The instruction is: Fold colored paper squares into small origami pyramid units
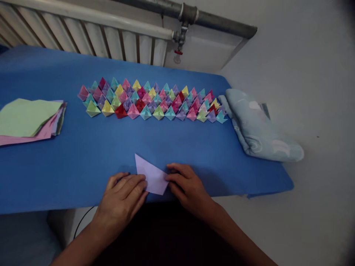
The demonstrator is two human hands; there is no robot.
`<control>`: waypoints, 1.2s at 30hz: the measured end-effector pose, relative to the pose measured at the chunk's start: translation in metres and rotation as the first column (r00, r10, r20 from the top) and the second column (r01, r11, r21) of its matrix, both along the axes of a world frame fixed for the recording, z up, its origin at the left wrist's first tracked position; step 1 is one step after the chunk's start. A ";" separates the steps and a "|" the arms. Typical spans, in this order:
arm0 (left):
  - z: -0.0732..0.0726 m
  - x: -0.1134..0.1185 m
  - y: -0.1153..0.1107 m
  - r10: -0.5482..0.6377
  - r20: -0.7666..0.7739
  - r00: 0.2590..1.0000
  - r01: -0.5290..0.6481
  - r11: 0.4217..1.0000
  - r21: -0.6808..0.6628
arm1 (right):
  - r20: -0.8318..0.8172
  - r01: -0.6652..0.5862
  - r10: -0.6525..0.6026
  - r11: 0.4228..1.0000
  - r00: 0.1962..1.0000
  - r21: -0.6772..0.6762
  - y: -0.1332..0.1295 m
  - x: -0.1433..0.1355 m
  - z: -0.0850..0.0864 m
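Note:
A folded piece of light purple paper (153, 178) lies between my hands near the front edge of the blue table. Its upper left corner comes to a point. My left hand (124, 195) grips the paper's left side, fingertips on top and the thumb mostly hidden underneath. At the right corner, the paper is pinched by the fingers of my right hand (187, 184). Beyond the hands, small folded paper boats (158, 112) in pink, yellow, green, blue, red and purple stand in several close rows.
A stack of coloured paper sheets (29, 116), green on top, lies at the left. A folded pale blue blanket (260, 129) sits at the table's right end. Behind the blue table (105, 155) are a white radiator (91, 33) and a grey pipe (222, 26).

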State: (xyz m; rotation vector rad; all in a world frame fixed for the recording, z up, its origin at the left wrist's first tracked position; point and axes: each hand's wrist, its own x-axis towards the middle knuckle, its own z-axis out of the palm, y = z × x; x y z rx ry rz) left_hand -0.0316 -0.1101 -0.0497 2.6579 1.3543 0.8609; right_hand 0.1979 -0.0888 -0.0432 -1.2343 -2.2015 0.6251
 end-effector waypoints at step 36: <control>-0.003 0.013 0.001 0.187 0.092 0.978 -0.171 0.973 -0.154 | 0.073 0.120 -0.112 0.985 0.991 -0.121 0.017 -0.005 0.005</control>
